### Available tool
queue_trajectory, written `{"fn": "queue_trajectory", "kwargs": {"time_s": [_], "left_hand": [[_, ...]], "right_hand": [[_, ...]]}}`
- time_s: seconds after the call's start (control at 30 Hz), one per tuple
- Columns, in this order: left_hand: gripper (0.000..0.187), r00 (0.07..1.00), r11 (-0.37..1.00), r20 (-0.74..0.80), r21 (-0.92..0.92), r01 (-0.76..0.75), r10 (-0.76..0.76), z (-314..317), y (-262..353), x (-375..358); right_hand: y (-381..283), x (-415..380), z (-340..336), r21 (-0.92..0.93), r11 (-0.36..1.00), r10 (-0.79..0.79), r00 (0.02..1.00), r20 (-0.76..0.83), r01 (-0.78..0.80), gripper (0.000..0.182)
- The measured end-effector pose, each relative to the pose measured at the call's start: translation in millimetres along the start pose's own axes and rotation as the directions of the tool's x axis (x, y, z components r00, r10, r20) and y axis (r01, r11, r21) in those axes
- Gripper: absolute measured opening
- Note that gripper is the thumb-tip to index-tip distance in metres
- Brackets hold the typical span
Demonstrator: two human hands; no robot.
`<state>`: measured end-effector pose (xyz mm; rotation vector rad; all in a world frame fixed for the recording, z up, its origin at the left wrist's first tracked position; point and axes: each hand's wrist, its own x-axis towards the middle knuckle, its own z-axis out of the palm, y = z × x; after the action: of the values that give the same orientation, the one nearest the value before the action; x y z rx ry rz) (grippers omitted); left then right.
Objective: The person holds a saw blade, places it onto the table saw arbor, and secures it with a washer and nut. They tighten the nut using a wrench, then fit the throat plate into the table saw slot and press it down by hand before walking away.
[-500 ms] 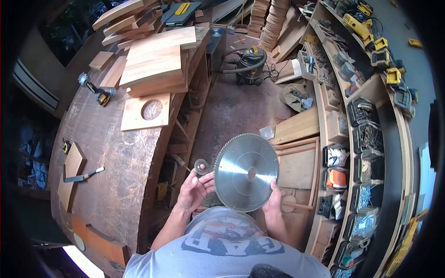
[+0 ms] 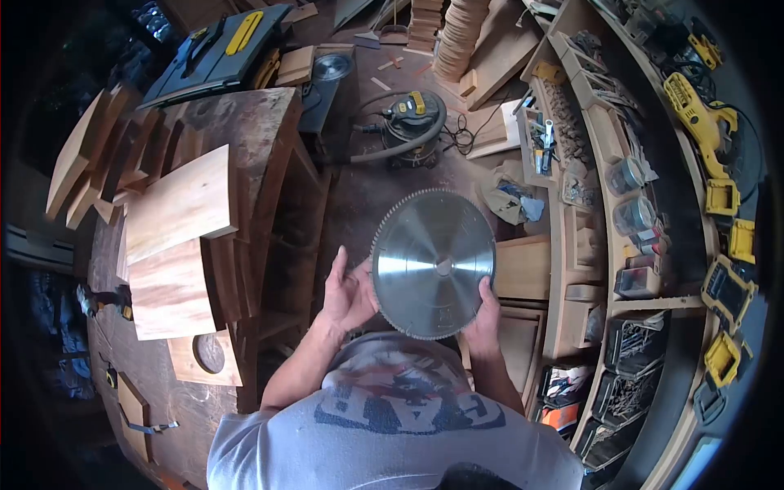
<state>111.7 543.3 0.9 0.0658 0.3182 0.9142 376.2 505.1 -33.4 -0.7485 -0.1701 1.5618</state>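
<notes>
A round toothed saw blade (image 2: 433, 263), shiny steel with a small centre hole, is held flat-on in front of my chest. My left hand (image 2: 347, 296) presses its palm and spread fingers against the blade's left edge. At the lower right edge, my right hand (image 2: 487, 320) grips the rim with the thumb on the face. The blade hangs over the workshop floor between the workbench and the shelves.
A wooden workbench (image 2: 245, 131) at left carries stacked boards (image 2: 175, 245) and a board with a round hole (image 2: 208, 355). A shop vacuum (image 2: 412, 122) stands on the floor ahead and a table saw (image 2: 220, 53) sits beyond. Shelves (image 2: 621, 310) at right hold jars, screw boxes and yellow power tools.
My head has turned, shifting the whole scene. The blade sits a little higher. The small metal ring seen at my left fingers before is no longer visible.
</notes>
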Motion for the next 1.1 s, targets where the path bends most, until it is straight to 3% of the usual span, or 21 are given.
{"fn": "queue_trajectory", "kwargs": {"time_s": [0.03,0.07,0.17,0.27,0.3,0.4,0.6,0.63,0.7,0.83,1.0,1.03,1.07,1.1], "left_hand": [[0.081,0.999,0.999,-0.029,-0.020,0.026,-0.026,12.3,9.1,32.7],[0.080,0.998,0.999,-0.048,-0.031,0.045,-0.046,25.0,17.6,66.6],[0.074,0.988,0.981,0.138,-0.190,-0.043,0.070,17.8,39.5,165.6],[0.068,0.997,0.969,0.061,-0.246,-0.031,0.047,37.2,78.5,233.5],[0.056,0.991,0.991,-0.096,-0.087,-0.100,0.091,47.6,90.4,257.5],[0.046,0.937,0.882,-0.147,0.407,-0.236,0.318,46.8,128.3,329.5],[0.046,0.846,0.740,-0.088,0.537,-0.404,0.526,31.0,224.5,479.3],[0.046,0.878,0.827,-0.107,0.403,-0.392,0.467,28.6,245.1,500.5],[0.045,0.905,0.897,-0.112,0.228,-0.379,0.411,38.5,267.5,538.4],[0.043,0.823,0.826,-0.124,0.201,-0.527,0.555,84.7,323.5,592.6],[0.041,0.770,0.800,-0.242,0.048,-0.598,0.590,55.6,360.8,638.7],[0.041,0.683,0.725,-0.250,0.313,-0.614,0.686,60.0,367.1,645.5],[0.045,0.666,0.722,-0.280,0.281,-0.632,0.692,57.6,372.8,652.9],[0.046,0.686,0.738,-0.325,0.056,-0.673,0.651,53.5,377.1,659.0]], "right_hand": [[-12.0,34.5,1.0,0.050,0.997,0.067,0.998,-0.002,-0.066,0.038],[-27.0,65.7,16.5,-0.026,0.999,0.042,0.999,-0.007,-0.043,0.034],[-69.1,168.5,53.0,-0.118,0.993,0.030,0.998,0.059,-0.023,0.031],[-101.4,255.0,77.0,-0.202,0.975,0.105,0.993,0.051,-0.093,0.030],[-111.1,283.4,92.0,-0.229,0.967,0.123,0.991,0.057,-0.107,0.029],[-131.1,375.4,122.5,-0.317,0.936,0.176,0.983,0.046,-0.153,0.032],[-154.2,559.1,178.5,-0.383,0.912,0.212,0.967,0.140,-0.144,0.032],[-155.9,588.2,187.1,-0.437,0.888,0.185,0.981,0.053,-0.144,0.030],[-173.1,627.9,206.6,-0.424,0.894,0.215,0.970,0.117,-0.147,0.030],[-194.5,706.8,256.4,-0.411,0.892,0.284,0.940,0.189,-0.187,0.027],[-187.2,788.9,287.0,-0.459,0.834,0.434,0.878,0.202,-0.306,0.031],[-185.7,803.4,298.3,-0.506,0.805,0.462,0.862,0.209,-0.309,0.032],[-181.8,821.7,302.1,-0.577,0.753,0.511,0.834,0.210,-0.316,0.033],[-176.1,840.7,303.5,-0.648,0.692,0.561,0.802,0.206,-0.317,0.033]]}}
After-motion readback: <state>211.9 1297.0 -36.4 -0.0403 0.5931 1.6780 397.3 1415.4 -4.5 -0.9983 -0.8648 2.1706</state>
